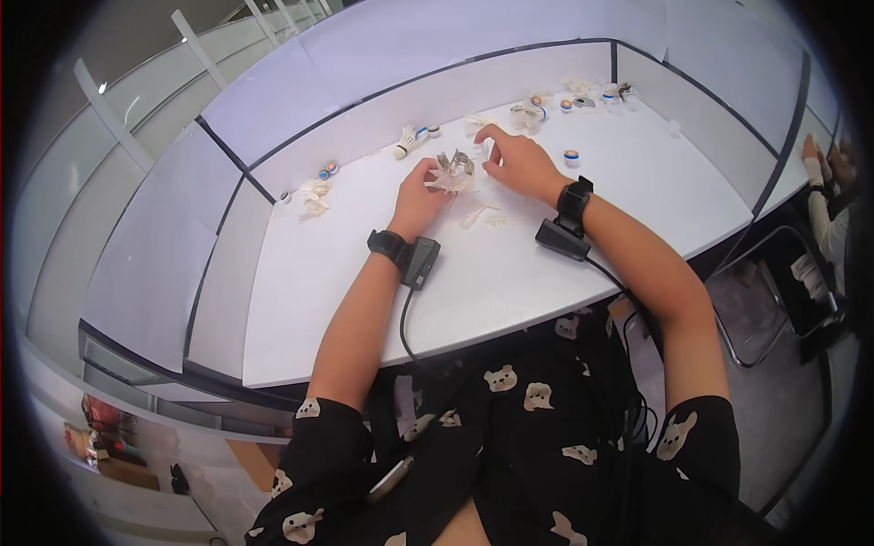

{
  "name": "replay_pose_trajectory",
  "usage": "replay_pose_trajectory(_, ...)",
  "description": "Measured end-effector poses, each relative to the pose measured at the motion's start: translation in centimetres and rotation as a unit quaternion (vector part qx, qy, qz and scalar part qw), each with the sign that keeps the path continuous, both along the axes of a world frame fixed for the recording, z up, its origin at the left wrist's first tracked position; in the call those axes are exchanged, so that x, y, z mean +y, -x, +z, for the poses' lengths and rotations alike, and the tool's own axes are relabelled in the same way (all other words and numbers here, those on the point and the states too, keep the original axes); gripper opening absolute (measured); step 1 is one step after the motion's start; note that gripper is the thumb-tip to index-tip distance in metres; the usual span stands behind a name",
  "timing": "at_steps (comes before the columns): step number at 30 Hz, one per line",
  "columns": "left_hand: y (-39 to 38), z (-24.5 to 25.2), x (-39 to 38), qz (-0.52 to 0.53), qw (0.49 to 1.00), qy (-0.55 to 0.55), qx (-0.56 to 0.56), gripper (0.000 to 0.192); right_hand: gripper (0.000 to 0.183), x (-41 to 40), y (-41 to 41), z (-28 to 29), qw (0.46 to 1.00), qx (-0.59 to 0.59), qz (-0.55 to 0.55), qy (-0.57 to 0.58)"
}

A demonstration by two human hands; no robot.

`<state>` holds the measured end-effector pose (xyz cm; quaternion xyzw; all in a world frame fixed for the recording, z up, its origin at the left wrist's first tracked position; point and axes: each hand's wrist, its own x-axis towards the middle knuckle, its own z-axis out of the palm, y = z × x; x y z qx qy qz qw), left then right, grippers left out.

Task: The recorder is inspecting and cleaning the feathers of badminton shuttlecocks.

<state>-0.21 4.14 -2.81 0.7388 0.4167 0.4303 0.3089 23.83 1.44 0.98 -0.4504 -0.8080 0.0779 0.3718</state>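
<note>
My left hand [420, 194] is closed around a ragged clump of pale and greyish shuttlecock feathers [453, 174], held low over the white table. To its right, my right hand [520, 162] is raised with thumb and index finger apart. Whitish feather scraps [481, 124] show just behind those fingertips, and I see no firm grip on them. Loose feather pieces [478, 215] lie on the table below and between my hands. Each wrist wears a black strap with a cabled box.
A feather shuttlecock [405, 143] lies near the back panel. Left of it is a heap of feather pieces [315, 199] beside small round caps [332, 167]. More caps and feathers [529, 116] lie at the back right; one blue-banded cap [571, 157] stands nearer. Low partitions [437, 89] border the table [328, 293].
</note>
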Motion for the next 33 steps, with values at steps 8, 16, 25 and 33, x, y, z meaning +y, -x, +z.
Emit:
replay_pose_trajectory(8,0.0,1.3,-2.0,0.015,1.0,-0.005,0.014,0.033,0.056,-1.0,1.5,-0.6,0.997,0.075,0.025,0.017)
replay_pose_trajectory(16,-0.5,2.4,-3.0,0.037,0.998,-0.025,0.051,0.036,0.052,-1.8,1.9,0.3,0.966,0.24,0.071,0.058)
replay_pose_trajectory(25,-0.5,1.4,-2.7,0.019,0.998,-0.001,0.06,0.043,0.041,-1.9,1.6,0.8,0.96,0.277,0.023,-0.028)
replay_pose_trajectory(33,0.0,0.4,-1.4,-0.03,0.999,0.017,-0.001,0.048,0.038,-2.7,1.5,1.7,0.954,0.297,0.034,-0.031)
